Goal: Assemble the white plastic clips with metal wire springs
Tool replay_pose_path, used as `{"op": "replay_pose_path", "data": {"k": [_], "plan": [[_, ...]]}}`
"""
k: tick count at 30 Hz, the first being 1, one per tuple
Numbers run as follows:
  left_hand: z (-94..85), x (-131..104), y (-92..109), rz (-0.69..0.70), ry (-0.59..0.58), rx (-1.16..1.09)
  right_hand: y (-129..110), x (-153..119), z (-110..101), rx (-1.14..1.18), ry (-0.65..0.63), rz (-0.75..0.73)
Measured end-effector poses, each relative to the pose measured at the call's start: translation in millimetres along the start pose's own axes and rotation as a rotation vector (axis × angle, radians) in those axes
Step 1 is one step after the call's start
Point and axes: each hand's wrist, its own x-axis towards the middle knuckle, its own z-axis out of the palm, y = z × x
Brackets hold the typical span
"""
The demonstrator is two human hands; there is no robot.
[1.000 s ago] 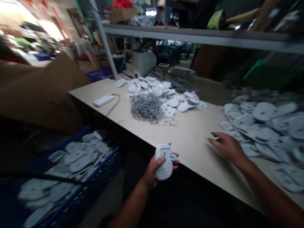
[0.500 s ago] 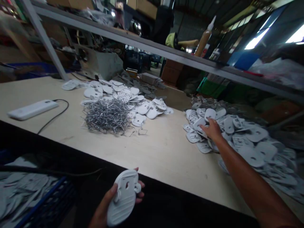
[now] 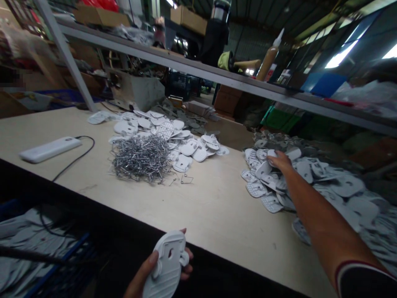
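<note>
My left hand [image 3: 145,271] is closed around the edges of a white oval plastic plate [image 3: 167,265], which has a small hole, two side lugs and ridges across its lower half. It is held tilted in front of the table's near edge. On the right, my right hand [image 3: 281,161] is at the far side of a heap of similar white plastic plates [image 3: 344,182]. Its fingers pinch one pale plate [image 3: 271,154] at the top of the heap; part of the grip is hidden by the hand.
A tangled pile of metal springs [image 3: 141,157] sits mid-table before more white plates [image 3: 189,147]. A white power bank [image 3: 51,149] with a black cable lies at left. A blue crate [image 3: 58,269] of plates stands below. A shelf [image 3: 186,62] spans overhead.
My right hand's fingers have drawn together on a plate in the right heap. The left hand keeps its plate. The whole view has shifted slightly, with things appearing lower and farther right.
</note>
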Motion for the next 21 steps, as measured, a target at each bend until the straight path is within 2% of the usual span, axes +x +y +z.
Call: {"op": "replay_pose_path", "data": {"k": [7, 12, 15, 17, 21], "plan": [[-6.7, 7, -2, -0.037, -0.034, 0.005, 33, -25, 18, -0.065, -0.052, -0.128], [-15.0, 13, 3, -0.023, -0.078, 0.04, 45, -46, 13, -0.054, 0.034, -0.151], [-12.7, 12, 9, -0.019, -0.059, 0.059, 45, -67, 11, 0.052, 0.084, -0.193], [-8.6, 12, 12, -0.01, -0.047, 0.062, 37, -91, 13, 0.159, 0.012, -0.323], [-0.6, 21, 10, -0.005, -0.057, 0.065, 3, -154, 22, 0.207, -0.338, -0.755]]}}
